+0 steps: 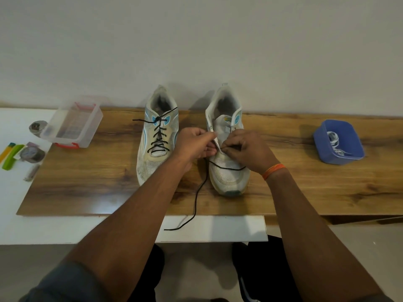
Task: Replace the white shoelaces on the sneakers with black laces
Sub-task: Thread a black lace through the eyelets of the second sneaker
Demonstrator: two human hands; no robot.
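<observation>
We pinch the black lace (pixel 226 168) with our right hand (pixel 246 150) at the right sneaker's (pixel 226 179) lowest eyelets, heel pointing away, while our left hand (pixel 194 144) grips its eyelet flap.

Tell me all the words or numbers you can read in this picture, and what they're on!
None can be read.
Clear box: something striped lies inside, too blurred to read.
Round tins left of the wooden board: the faces are too small to read.
Sneakers: blue shapes only, no letters show.
Blue tub: no writing shows on it.
</observation>
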